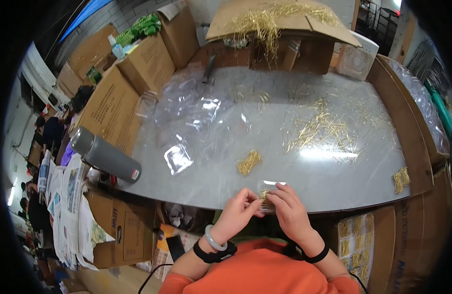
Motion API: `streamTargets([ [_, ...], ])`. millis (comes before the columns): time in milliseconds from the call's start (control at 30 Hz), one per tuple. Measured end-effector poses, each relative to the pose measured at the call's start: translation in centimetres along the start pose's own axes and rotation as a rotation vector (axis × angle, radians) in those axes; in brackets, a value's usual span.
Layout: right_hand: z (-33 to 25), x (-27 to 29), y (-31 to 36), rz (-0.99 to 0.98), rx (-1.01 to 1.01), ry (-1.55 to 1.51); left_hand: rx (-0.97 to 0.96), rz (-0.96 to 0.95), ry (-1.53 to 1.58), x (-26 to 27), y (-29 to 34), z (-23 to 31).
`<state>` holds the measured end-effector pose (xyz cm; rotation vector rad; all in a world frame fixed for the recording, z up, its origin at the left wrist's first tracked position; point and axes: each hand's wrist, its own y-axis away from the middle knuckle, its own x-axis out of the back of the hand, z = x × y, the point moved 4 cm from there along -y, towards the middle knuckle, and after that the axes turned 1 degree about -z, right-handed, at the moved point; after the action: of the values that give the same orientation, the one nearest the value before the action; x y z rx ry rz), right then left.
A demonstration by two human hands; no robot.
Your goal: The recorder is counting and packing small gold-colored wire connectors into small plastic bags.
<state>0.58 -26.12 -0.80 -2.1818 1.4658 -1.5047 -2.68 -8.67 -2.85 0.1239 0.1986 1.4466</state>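
At the table's near edge, my left hand (pixel 237 210) is closed, thumb and fingertips pinching at a small bunch of gold wire pieces (pixel 264 195), which look like hooks. My right hand (pixel 290 211) holds the right side of a small clear plastic pack (pixel 271 184) around that bunch; the fingers partly hide it. Just beyond my hands lies another gathered bundle of gold wire pieces (pixel 249 162). A loose, tangled spread of gold wire pieces (pixel 320 131) covers part of the table's right half.
Clear plastic packs (pixel 196 112) lie heaped on the grey table (pixel 221 181) at left. A grey bottle (pixel 106 156) lies on the left edge. At the back, a cardboard box (pixel 294 49) holds more gold wire, beside a white fan (pixel 357 55). Bundles (pixel 401 180) sit far right.
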Motion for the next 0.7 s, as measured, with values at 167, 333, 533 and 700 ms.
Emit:
streamTargets([
  [167, 1.0, 0.2, -0.1, -0.027, -0.031, 0.039, -0.361, 0.271, -0.9, -1.0, -0.2, 2.5],
  [333, 1.5, 2.8, 0.4, 0.198, -0.201, -0.095, -0.613, 0.185, -1.112, -2.5, -0.3, 0.6],
  [533, 0.9, 1.9, 3.0, 0.038, -0.189, 0.119, -0.575, 0.133, -1.181, -3.2, -0.6, 0.5],
  [700, 0.8, 1.7, 1.7, 0.046, -0.214, 0.129, -0.591, 0.144, -1.185, -3.2, -0.6, 0.8],
])
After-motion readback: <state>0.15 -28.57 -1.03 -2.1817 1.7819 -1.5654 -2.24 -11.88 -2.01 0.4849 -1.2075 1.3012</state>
